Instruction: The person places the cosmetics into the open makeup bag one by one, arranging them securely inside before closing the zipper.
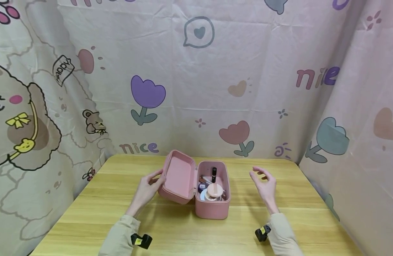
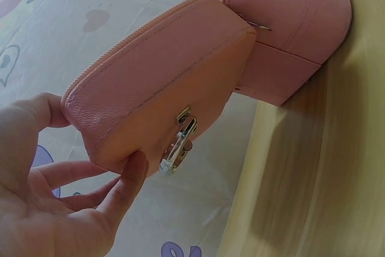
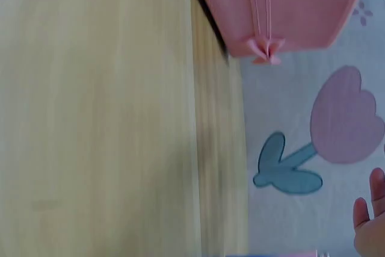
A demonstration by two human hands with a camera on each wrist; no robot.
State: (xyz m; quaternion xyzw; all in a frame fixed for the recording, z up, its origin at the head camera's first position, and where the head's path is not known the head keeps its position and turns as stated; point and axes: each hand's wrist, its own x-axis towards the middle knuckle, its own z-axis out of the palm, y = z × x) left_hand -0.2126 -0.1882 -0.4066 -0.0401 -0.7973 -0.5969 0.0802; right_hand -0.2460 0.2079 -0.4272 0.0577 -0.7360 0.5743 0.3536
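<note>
A pink cosmetic case (image 1: pixel 212 210) stands on the table with its lid (image 1: pixel 180 176) swung out to the left on its hinge side. My left hand (image 1: pixel 148 188) grips the lid's outer left edge, fingers and thumb around its rim and face. In the left wrist view a metal ring handle (image 2: pixel 178 147) sits on the lid near the fingertips. Inside the case are a black tube (image 1: pixel 214 174) standing up, a round pale puff (image 1: pixel 214 190), a dark jar (image 1: pixel 202 187) and other small cosmetics. My right hand (image 1: pixel 265 185) hovers to the right, fingers loosely bent, holding nothing.
The wooden table (image 1: pixel 257 227) runs back to a patterned curtain (image 1: pixel 196 71), with more curtain on both sides. A small pink bow (image 3: pixel 264 49) decorates the case's side in the right wrist view.
</note>
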